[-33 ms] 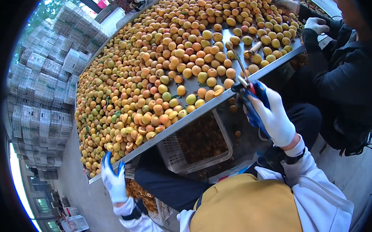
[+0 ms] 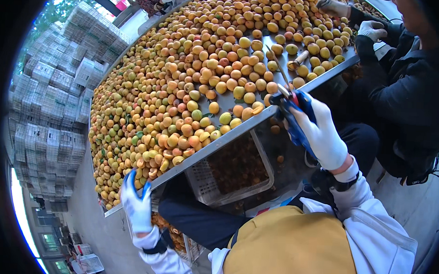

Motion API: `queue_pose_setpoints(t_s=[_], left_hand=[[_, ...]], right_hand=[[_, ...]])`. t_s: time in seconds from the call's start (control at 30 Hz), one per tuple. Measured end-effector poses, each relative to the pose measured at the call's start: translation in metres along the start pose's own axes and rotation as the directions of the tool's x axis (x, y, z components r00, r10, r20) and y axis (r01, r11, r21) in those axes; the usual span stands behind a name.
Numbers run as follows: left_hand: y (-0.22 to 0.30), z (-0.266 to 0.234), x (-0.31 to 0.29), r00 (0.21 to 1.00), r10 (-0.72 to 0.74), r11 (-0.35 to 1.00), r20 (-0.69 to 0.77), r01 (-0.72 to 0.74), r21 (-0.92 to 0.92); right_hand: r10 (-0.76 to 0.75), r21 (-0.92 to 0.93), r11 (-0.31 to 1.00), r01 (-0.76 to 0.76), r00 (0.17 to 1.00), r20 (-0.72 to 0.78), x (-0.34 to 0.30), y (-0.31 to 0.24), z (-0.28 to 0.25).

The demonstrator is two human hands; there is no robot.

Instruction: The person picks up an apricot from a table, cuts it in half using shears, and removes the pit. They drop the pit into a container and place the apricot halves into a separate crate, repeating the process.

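Many orange-yellow apricots [image 2: 182,93] cover a metal-edged table in front of me. At the table's near left corner my left hand [image 2: 137,204], in a white glove with blue fingers, is open, thumb and fingers apart, with apricots just past the fingertips. My right hand [image 2: 317,134], gloved alike, is closed around a small hand tool that looks like pruning shears [image 2: 285,92], with short metal jaws and a red part. Its jaws point up and left over the table's front rim [image 2: 229,137]. My fingers hide most of the handles.
A white crate [image 2: 200,182] of cut fruit stands under the table, another holder of fruit [image 2: 176,238] by my knee. A co-worker's gloved hand [image 2: 372,31] is at the right. A wooden-handled tool [image 2: 301,57] lies among the apricots. Crates [image 2: 54,100] are stacked at left.
My left hand has risen slightly toward the apricots. My right hand with the shears has shifted a little up and to the left.
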State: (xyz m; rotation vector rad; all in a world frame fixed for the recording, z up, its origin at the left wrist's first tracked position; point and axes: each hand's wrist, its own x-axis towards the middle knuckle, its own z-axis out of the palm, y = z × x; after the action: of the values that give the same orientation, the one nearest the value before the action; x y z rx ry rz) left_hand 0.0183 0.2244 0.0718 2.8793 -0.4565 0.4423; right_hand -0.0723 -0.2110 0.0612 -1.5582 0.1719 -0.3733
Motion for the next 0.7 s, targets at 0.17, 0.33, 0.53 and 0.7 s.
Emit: queue_pose_setpoints(t_s=[0.17,0.33,0.53,0.7], left_hand=[[0.119,0.059,0.085,0.881,0.453,0.884,0.137,-0.425,-0.193],[0.145,0.143,0.144,0.819,0.496,0.868,0.289,-0.478,-0.134],[0.143,0.201,0.183,0.765,0.296,0.872,0.571,-0.460,0.164],[0.150,0.201,0.177,0.897,0.300,0.953,0.326,-0.267,-0.143]], right_hand=[[-0.186,-0.173,0.970,0.169,0.979,-0.083,0.026,0.019,-0.002],[-0.017,-0.239,0.971,-0.014,0.992,-0.126,0.026,0.059,-0.028],[0.006,-0.203,0.979,-0.020,0.997,-0.074,0.025,0.071,-0.028],[-0.122,-0.270,0.957,0.109,0.992,-0.034,0.023,0.080,-0.019]])
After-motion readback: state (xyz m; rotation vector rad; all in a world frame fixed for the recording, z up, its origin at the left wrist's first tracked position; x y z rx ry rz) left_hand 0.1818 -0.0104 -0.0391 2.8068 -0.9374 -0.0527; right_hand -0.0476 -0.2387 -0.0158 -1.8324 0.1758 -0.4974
